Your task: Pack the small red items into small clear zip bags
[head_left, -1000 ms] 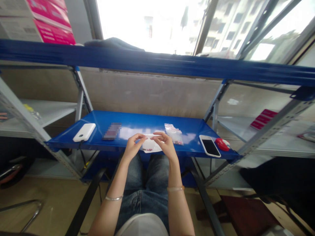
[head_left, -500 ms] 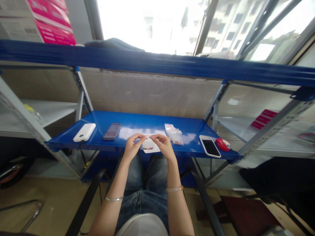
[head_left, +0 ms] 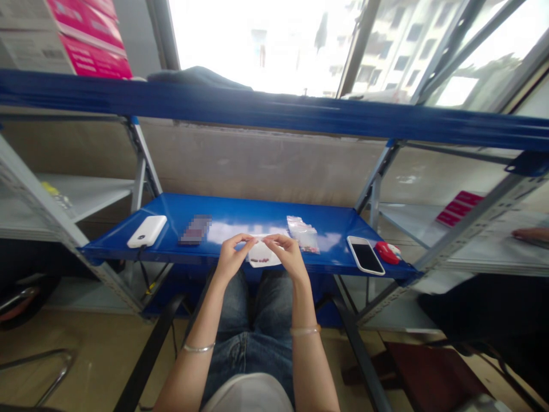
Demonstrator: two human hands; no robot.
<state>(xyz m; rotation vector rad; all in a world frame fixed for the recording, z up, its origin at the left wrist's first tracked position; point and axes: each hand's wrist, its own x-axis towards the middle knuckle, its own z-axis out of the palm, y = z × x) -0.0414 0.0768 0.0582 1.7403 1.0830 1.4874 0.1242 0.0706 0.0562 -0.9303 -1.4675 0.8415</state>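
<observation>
Between my hands is a small clear plastic bag (head_left: 262,252) with several small dark reddish pieces (head_left: 259,261) lying along its bottom. My left hand (head_left: 234,252) pinches the bag's top edge on the left, thumb against forefinger. On the right of the same edge, my right hand (head_left: 285,250) grips it with the fingertips. The bag hangs at the front edge of the blue shelf (head_left: 240,209). Just right of my right hand lie more clear plastic bags (head_left: 303,234) with small colourful bits in them.
A white power bank (head_left: 148,231) with a cable lies at the left. Next to it is a blurred-out dark object (head_left: 195,230). To the right are a white-framed phone (head_left: 366,255) and a red-and-white item (head_left: 388,252). Another person's hand (head_left: 532,234) shows at the far right.
Both my hands keep their pinch on the bag, which has shifted only slightly. At the far right, the other person's hand has moved.
</observation>
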